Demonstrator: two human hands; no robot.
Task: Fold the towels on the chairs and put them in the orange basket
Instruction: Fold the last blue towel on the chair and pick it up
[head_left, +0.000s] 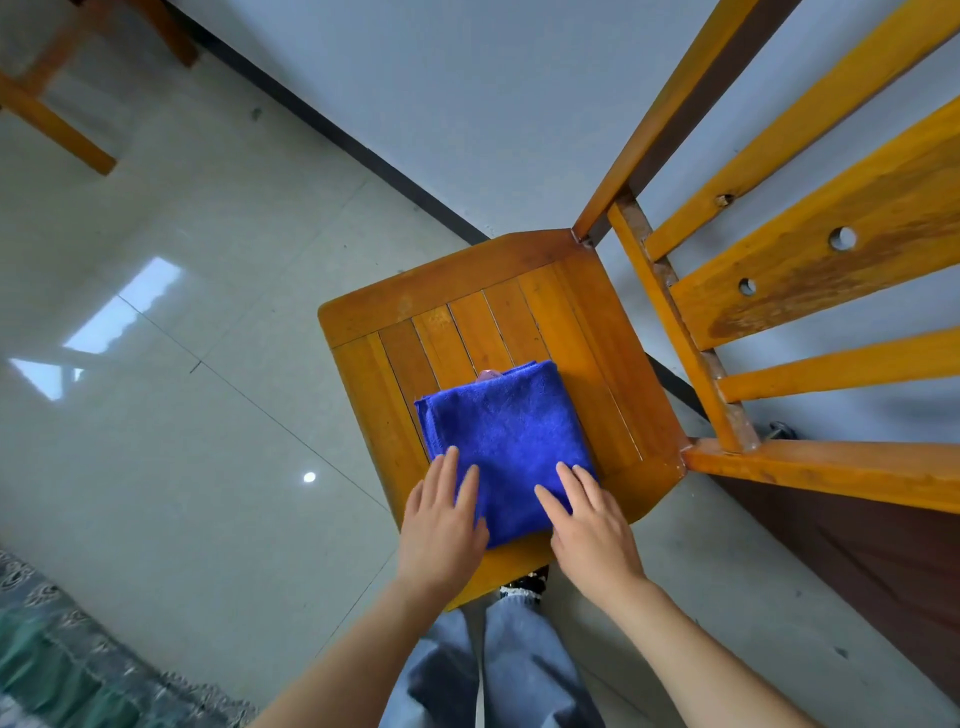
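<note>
Left hand (441, 519), right hand (592, 525): 2, both flat, fingers straight, pressing the near edge of 1 blue towel (509, 431). Towel: folded, near-square, on the chair seat (441, 291) toward its near edge, extending straight away from both hands, equally close to each. Writing: none legible. Orange basket: not in view.

I see a glossy grey tiled floor (208, 260), a patterned green rug (62, 660) at lower left, and a dark baseboard (332, 127) running under the pale wall (467, 78)
</note>
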